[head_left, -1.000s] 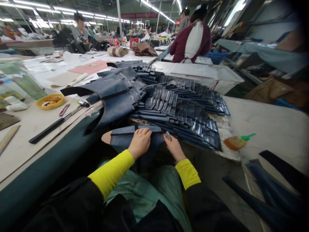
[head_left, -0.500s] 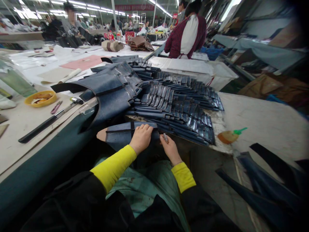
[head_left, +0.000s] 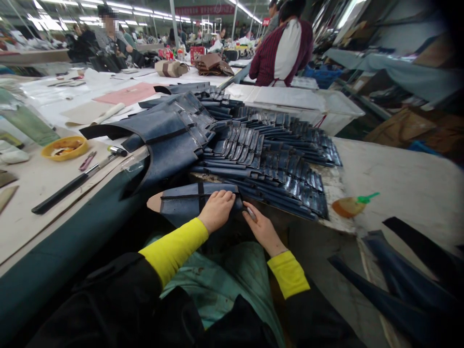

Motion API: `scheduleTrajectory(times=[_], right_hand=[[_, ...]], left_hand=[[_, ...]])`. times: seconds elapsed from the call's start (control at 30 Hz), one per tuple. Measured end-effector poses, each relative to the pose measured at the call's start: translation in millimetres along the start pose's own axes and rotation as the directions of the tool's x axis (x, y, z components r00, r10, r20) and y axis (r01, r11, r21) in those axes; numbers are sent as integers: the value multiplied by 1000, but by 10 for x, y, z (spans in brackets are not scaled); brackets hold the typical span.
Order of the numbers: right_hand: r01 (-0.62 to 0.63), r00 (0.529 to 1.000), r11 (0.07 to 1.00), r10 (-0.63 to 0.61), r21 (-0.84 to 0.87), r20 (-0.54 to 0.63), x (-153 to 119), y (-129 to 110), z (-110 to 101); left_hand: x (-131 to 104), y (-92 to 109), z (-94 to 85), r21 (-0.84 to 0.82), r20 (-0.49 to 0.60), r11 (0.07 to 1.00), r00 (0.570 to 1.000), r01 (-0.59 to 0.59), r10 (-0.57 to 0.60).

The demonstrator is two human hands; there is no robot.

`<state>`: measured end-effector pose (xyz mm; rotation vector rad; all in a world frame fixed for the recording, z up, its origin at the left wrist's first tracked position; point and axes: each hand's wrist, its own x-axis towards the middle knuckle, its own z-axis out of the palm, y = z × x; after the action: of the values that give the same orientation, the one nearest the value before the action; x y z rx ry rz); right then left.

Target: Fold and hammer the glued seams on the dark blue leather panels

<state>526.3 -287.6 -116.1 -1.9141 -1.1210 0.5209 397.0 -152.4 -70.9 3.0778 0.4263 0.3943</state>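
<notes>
A dark blue leather piece (head_left: 181, 205) with black strips crossing it lies in front of me at the table edge, its tan end pointing left. My left hand (head_left: 217, 210) presses on its right part with the fingers curled over it. At the right end of the leather, my right hand (head_left: 263, 229) pinches a small, shiny grey tool (head_left: 251, 213) between thumb and fingers. The kind of tool is not clear. Its tip is close to the leather's edge; whether they touch is hidden. Just beyond, a large heap of similar blue leather pieces (head_left: 239, 140) overlaps in rows.
On the left are a yellow dish (head_left: 65, 148), a pink-handled cutter (head_left: 87, 161) and a long black-handled tool (head_left: 60, 193). A glue bottle with green nozzle (head_left: 348, 206) lies right, above loose dark strips (head_left: 402, 270). A person in a striped top (head_left: 268, 53) stands beyond the heap.
My right hand has turned and its fingers have closed further round the grey tool, still by the leather's right end. My left hand has shifted slightly right. The whole view has shifted a little.
</notes>
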Motion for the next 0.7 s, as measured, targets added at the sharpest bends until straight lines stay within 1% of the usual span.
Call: scheduleTrajectory(times=[0.07, 0.17, 0.27, 0.33, 0.43, 0.6, 0.7], right_hand=[[49, 998, 983, -57, -177, -36, 60, -84, -95], [133, 980, 909, -180, -395, -83, 169, -244, -162], [274, 937, 834, -343, -479, -61, 247, -393, -143], [337, 913, 808, -406, -484, -43, 273, -455, -103], [353, 908, 806, -417, -476, -32, 285, -461, -21], [284, 926, 837, -366, -467, -92, 306, -373, 114], [262, 933, 843, -346, -470, -99, 345, -393, 150]], left_hand=[[2, -8, 6, -6, -4, 1000, 1000, 11, -11], [-8, -12, 16, -29, -22, 999, 999, 24, -25], [-31, -13, 27, -51, -39, 998, 999, 30, -32], [-54, -20, 31, -58, -48, 998, 998, 37, -40], [-99, -52, 38, -74, -54, 996, 998, 39, -43], [-163, -109, 85, -115, -75, 992, 995, 51, -60], [-174, -113, 111, -124, -98, 991, 993, 48, -61]])
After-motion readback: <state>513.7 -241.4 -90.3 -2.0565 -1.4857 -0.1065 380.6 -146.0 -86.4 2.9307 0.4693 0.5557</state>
